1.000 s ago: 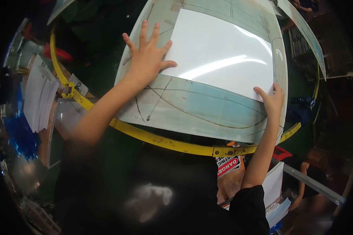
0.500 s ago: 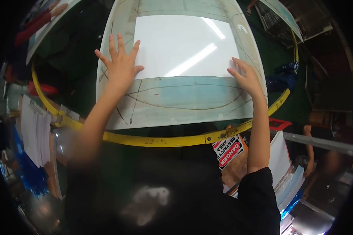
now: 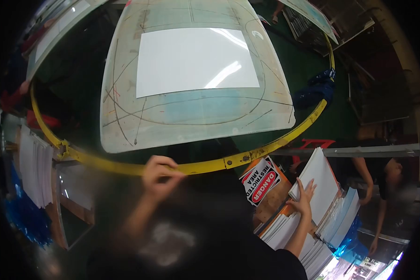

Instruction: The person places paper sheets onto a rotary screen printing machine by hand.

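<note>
A glossy white sheet (image 3: 196, 60) lies flat on the pale, line-marked board (image 3: 196, 133). My left hand (image 3: 161, 178) is in front of the board's near edge, close to the yellow rail, its fingers curled in and nothing visible in them. Off to the lower right, my right hand (image 3: 304, 198) rests against the edge of an upright stack of white sheets (image 3: 321, 182), fingers spread and thumb apart. More white sheets (image 3: 287, 228) stand on edge below that hand.
A curved yellow rail (image 3: 203, 168) runs round the board. Red-and-white danger signs (image 3: 262, 182) lie beside the stacks. Blue plastic (image 3: 25, 217) and more white sheets (image 3: 36, 163) are at left. Another person's arm (image 3: 366, 182) hangs at right; other boards stand at both upper corners.
Both hands have left the white sheet on the board. My left hand has drawn back and curled; my right hand has moved down to the stacked sheets. The view has shifted.
</note>
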Motion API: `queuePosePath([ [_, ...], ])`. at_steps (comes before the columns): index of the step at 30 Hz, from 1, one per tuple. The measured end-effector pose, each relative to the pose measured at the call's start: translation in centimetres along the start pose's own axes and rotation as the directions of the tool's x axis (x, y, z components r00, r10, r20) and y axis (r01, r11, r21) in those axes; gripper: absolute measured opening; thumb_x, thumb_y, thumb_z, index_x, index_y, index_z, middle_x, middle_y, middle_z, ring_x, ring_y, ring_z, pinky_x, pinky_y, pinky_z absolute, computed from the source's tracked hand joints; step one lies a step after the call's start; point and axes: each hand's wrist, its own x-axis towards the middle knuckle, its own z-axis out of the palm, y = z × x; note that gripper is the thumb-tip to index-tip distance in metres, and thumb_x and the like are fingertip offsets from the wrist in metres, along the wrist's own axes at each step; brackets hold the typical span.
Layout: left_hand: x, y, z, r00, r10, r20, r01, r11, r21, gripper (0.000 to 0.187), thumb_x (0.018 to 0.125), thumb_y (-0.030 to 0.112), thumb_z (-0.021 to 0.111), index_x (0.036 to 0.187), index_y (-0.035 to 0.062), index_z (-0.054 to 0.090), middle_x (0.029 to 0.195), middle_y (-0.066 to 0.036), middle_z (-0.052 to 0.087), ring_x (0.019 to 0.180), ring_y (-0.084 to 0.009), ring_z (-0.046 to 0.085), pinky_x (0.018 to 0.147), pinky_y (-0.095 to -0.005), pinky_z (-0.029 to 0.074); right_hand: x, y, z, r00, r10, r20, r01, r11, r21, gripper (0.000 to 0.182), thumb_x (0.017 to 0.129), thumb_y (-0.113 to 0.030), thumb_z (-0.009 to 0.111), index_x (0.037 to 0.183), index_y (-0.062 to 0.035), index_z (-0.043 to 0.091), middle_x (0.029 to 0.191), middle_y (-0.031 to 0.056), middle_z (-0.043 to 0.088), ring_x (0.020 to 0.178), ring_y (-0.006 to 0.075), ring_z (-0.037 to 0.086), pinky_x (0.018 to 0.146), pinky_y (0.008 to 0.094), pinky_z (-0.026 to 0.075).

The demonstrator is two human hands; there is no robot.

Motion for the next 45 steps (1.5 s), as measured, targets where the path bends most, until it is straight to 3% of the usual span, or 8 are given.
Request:
queuePosePath([
  [4, 0.0, 2.2, 4.5, 0.878, 0.35, 0.327, -0.295, 0.933, -0.207, 0.014, 0.069, 0.009, 0.075, 0.074, 0.012, 0.063, 0.076, -0.001, 0.062, 0.073, -0.0208, 0.06, 0.067, -0.0327, 0.048, -0.1, 2.2, 1.3, 0.993, -0.084, -0.079, 0.097, 0.98, 0.174, 0.087, 0.058, -0.001, 0.079, 0.133, -0.0309, 0.046, 0.149, 0.0227, 0.016, 0.135, 0.0445, 0.021, 0.109, 0.0417, 0.028],
  [16, -1.0, 4.5, 6.4, 0.814, 0.428, 0.392, -0.376, 0.904, -0.206, 0.01, 0.073, 0.012, 0.072, 0.077, 0.0126, 0.062, 0.073, 0.0, 0.061, 0.069, -0.0215, 0.059, 0.062, -0.0331, 0.046, -2.5, 4.7, 2.0, 0.889, -0.086, -0.451, 0.276, 0.884, 0.376, 0.06, 0.071, 0.009, 0.047, 0.129, -0.003, 0.048, 0.131, 0.0175, 0.05, 0.127, 0.0327, 0.043, 0.105, 0.0385, 0.033],
  [24, -1.7, 6.0, 11.2, 0.642, 0.453, 0.618, -0.244, 0.885, -0.396, 0.007, 0.08, 0.02, 0.067, 0.081, 0.0132, 0.063, 0.076, -0.002, 0.06, 0.077, -0.0214, 0.06, 0.073, -0.0346, 0.047, -5.3, 6.9, 1.1, 0.173, -0.193, -0.966, 0.145, 0.975, -0.169, 0.039, 0.078, 0.009, 0.05, 0.114, -0.0009, 0.062, 0.115, 0.0118, 0.063, 0.108, 0.0267, 0.06, 0.098, 0.0404, 0.04],
  [28, -1.8, 8.1, 13.9, 0.627, 0.502, 0.595, -0.16, 0.831, -0.533, 0.011, 0.082, 0.02, 0.066, 0.089, 0.0119, 0.065, 0.082, -0.003, 0.063, 0.078, -0.0214, 0.06, 0.072, -0.0332, 0.047, -10.1, 2.7, -2.8, 0.079, -0.216, -0.973, -0.216, 0.949, -0.228, 0.029, 0.085, 0.002, 0.056, 0.112, -0.0061, 0.061, 0.114, 0.0152, 0.063, 0.104, 0.0319, 0.06, 0.097, 0.0426, 0.038],
  [34, 1.3, 15.1, 12.3, 0.425, 0.356, 0.832, 0.462, 0.705, -0.538, 0.05, 0.086, 0.024, 0.065, 0.128, 0.0028, 0.047, 0.108, -0.011, 0.061, 0.099, -0.0168, 0.06, 0.086, -0.0318, 0.047, -10.4, -6.7, -4.8, -0.506, -0.188, -0.842, 0.16, 0.939, -0.306, 0.033, 0.091, -0.003, 0.05, 0.119, -0.019, 0.057, 0.111, 0.0093, 0.064, 0.105, 0.0327, 0.054, 0.095, 0.0488, 0.036],
  [38, 1.5, 16.3, 12.0, 0.577, 0.484, 0.657, 0.191, 0.703, -0.685, 0.068, 0.085, 0.025, 0.065, 0.139, 0.0035, 0.03, 0.105, -0.011, 0.06, 0.093, -0.0195, 0.06, 0.08, -0.0302, 0.048, -8.0, -9.8, -4.3, -0.645, -0.34, -0.684, 0.065, 0.867, -0.494, 0.017, 0.096, -0.014, 0.041, 0.108, -0.0161, 0.053, 0.103, 0.0083, 0.062, 0.101, 0.0314, 0.055, 0.096, 0.0519, 0.036],
  [43, -0.6, 14.2, 12.4, 0.627, 0.377, 0.681, 0.219, 0.754, -0.619, 0.053, 0.09, 0.017, 0.056, 0.135, 0.0021, 0.033, 0.073, -0.012, 0.06, 0.056, -0.0227, 0.059, 0.053, -0.0298, 0.046, -7.5, -14.2, -4.1, -0.418, -0.398, -0.817, 0.219, 0.828, -0.516, 0.023, 0.093, -0.033, 0.045, 0.108, -0.0159, 0.049, 0.103, 0.0073, 0.061, 0.107, 0.0311, 0.051, 0.105, 0.0543, 0.028],
  [45, 0.1, 13.3, 10.8, 0.682, 0.279, 0.676, 0.232, 0.794, -0.562, 0.049, 0.091, 0.012, 0.053, 0.134, 0.0013, 0.035, 0.081, -0.012, 0.06, 0.066, -0.0206, 0.06, 0.06, -0.0295, 0.048, -8.3, -15.7, -4.9, -0.264, -0.444, -0.856, 0.418, 0.747, -0.517, 0.023, 0.092, -0.027, 0.047, 0.113, -0.0149, 0.049, 0.109, 0.0124, 0.059, 0.109, 0.032, 0.049, 0.104, 0.0539, 0.03],
])
